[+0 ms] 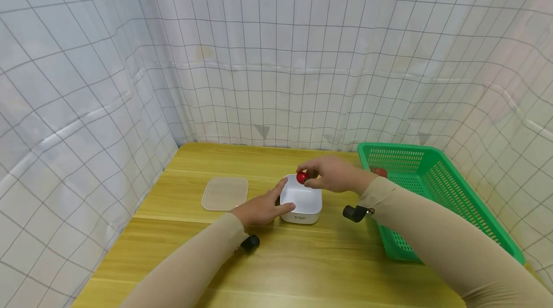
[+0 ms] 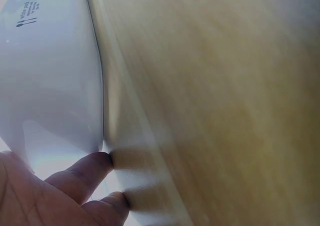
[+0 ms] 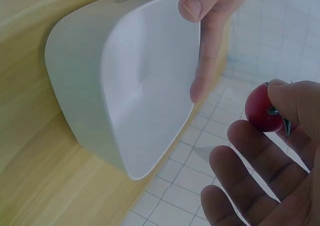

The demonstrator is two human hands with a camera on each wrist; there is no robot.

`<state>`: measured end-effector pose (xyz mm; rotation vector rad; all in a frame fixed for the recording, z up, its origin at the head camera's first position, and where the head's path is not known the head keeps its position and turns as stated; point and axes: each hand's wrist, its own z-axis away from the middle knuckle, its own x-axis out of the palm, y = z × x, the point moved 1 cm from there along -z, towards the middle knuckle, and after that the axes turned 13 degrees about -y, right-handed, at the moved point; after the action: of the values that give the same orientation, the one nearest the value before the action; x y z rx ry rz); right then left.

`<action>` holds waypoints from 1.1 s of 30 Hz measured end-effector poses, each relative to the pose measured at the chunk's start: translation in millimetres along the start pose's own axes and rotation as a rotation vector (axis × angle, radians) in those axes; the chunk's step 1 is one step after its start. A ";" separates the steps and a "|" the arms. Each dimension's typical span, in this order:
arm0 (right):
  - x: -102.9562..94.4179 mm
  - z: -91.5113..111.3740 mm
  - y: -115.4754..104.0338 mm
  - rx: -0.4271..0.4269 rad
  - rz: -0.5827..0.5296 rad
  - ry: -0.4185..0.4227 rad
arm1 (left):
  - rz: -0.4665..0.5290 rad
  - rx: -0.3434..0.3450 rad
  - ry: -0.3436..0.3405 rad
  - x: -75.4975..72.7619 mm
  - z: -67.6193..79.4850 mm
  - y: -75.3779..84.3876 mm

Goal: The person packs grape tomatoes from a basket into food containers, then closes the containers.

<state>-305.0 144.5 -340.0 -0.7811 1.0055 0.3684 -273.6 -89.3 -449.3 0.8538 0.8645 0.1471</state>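
A white square box (image 1: pixel 301 206) with rounded corners stands on the table, its bare inside showing. My left hand (image 1: pixel 262 208) holds it at the left side, thumb over the front rim and index finger along the outside. In the left wrist view, other fingertips (image 2: pixel 102 161) are at the base of the box (image 2: pixel 55 81). Above the back of the box, my right hand (image 1: pixel 332 173) pinches a red cherry tomato (image 1: pixel 302 177) between thumb and index finger. Green stem leaves show on the tomato (image 3: pixel 261 111) in the right wrist view; the other fingers are spread below it.
A flat translucent lid (image 1: pixel 225 194) lies on the wooden table (image 1: pixel 276 269) left of the box. At the right stands a green slotted basket (image 1: pixel 402 147), partly behind my right sleeve, with a red round thing (image 1: pixel 380 172) inside. Grid-patterned curtains (image 1: pixel 276 58) enclose the table.
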 end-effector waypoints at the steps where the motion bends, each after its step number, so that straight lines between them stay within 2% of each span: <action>1: 0.3 -0.9 -0.5 0.002 -0.001 -0.003 | 0.005 0.004 -0.002 0.0 -0.3 -0.3; 9: 1.3 -4.1 -2.6 -0.017 0.006 -0.018 | 0.040 0.039 -0.008 0.0 -0.2 -0.9; 19: 3.4 -6.0 -2.3 -0.046 0.006 -0.018 | 0.033 0.026 -0.013 0.0 1.8 -0.9; 33: 1.8 -2.0 -3.6 -0.026 0.021 -0.024 | 0.010 0.006 -0.001 -0.6 0.9 0.3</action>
<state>-303.2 140.5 -340.7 -0.7885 0.9889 0.4086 -273.2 -89.8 -448.4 0.8635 0.8597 0.1533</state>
